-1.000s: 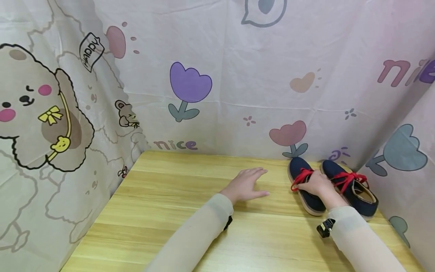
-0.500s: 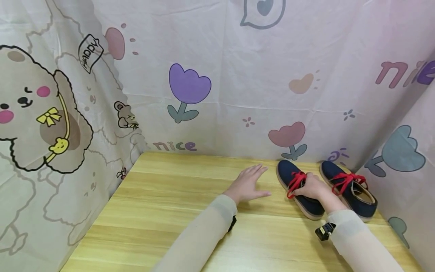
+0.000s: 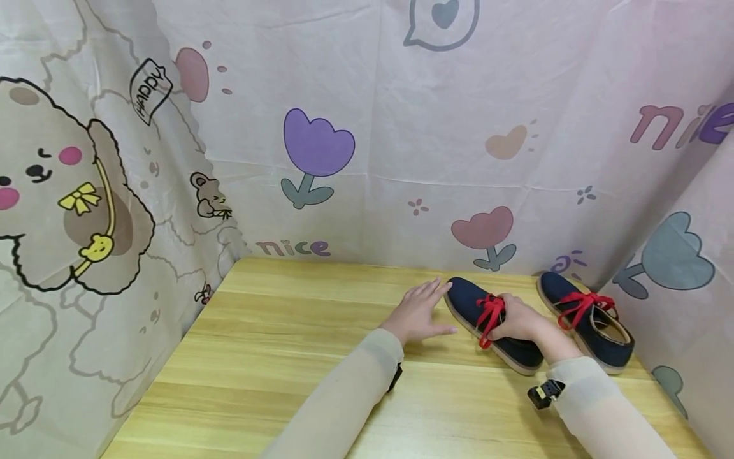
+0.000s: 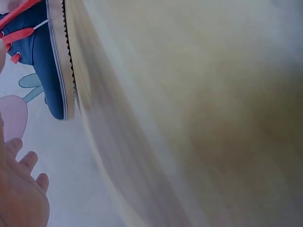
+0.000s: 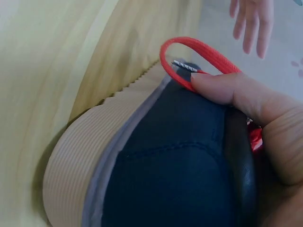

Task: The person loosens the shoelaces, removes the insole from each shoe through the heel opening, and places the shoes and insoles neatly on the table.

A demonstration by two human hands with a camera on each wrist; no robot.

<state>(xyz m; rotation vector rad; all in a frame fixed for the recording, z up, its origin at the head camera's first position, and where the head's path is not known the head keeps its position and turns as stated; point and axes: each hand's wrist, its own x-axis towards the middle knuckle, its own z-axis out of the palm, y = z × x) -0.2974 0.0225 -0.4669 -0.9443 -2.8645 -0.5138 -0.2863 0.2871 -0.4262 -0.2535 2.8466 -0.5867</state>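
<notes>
A navy shoe (image 3: 467,299) with red laces (image 3: 492,312) and a pale ridged sole (image 5: 71,175) sits on the wooden table, its toe pointing to the back left. My right hand (image 3: 518,319) grips it across the laces and opening, thumb on the near side; the other fingers are mostly hidden. Fingers spread, my left hand (image 3: 415,315) is beside the toe, holding nothing; whether a fingertip touches the shoe I cannot tell. The matching shoe (image 3: 610,344), its red bow tied, stands to the right of my right hand.
The yellow wood-grain table (image 3: 275,331) spreads out to the left and front. A printed cloth (image 3: 390,127) hangs along the back edge, and more cloth (image 3: 682,293) closes in the right side behind the second shoe.
My right hand has moved the gripped shoe leftward, its toe swinging left toward my left hand. The gap between the two shoes has widened. My left hand has barely moved.
</notes>
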